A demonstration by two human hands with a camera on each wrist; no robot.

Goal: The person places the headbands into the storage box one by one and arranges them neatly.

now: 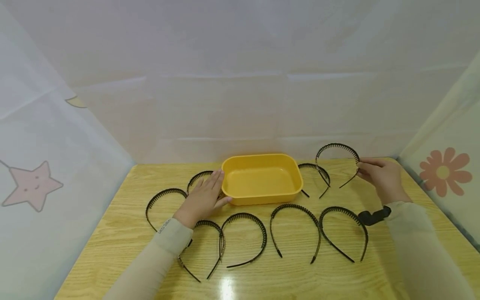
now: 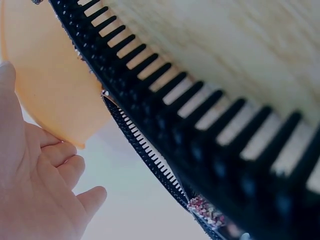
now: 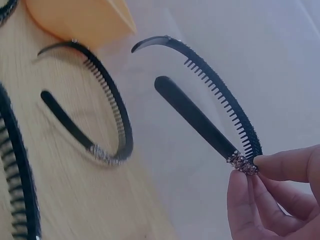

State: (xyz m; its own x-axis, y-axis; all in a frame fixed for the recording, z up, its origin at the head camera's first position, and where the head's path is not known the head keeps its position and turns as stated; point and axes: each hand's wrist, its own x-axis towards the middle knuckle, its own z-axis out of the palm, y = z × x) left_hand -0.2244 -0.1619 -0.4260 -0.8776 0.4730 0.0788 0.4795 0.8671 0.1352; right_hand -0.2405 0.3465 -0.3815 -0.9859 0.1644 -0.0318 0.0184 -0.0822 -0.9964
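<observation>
My right hand (image 1: 384, 175) pinches a black toothed headband (image 1: 339, 145) by one side, raised above the table's back right. In the right wrist view, thumb and fingers grip this headband (image 3: 195, 116) at a glittery patch, its tips pointing away from the hand. My left hand (image 1: 202, 200) lies with extended fingers against the left end of a yellow plastic tray (image 1: 268, 199). The left wrist view has the hand (image 2: 45, 185) beside the tray wall (image 2: 55, 75), with black headband teeth large in the foreground. Nothing lies inside the tray.
Another headband (image 1: 325, 173) lies right of the tray, partly behind the raised one. Several more lie in front, including one at centre (image 1: 265, 233) and one at right (image 1: 365, 231). Two at left are partly covered by the left hand. A white sheet (image 1: 240, 104) hangs behind the wooden table (image 1: 112, 233).
</observation>
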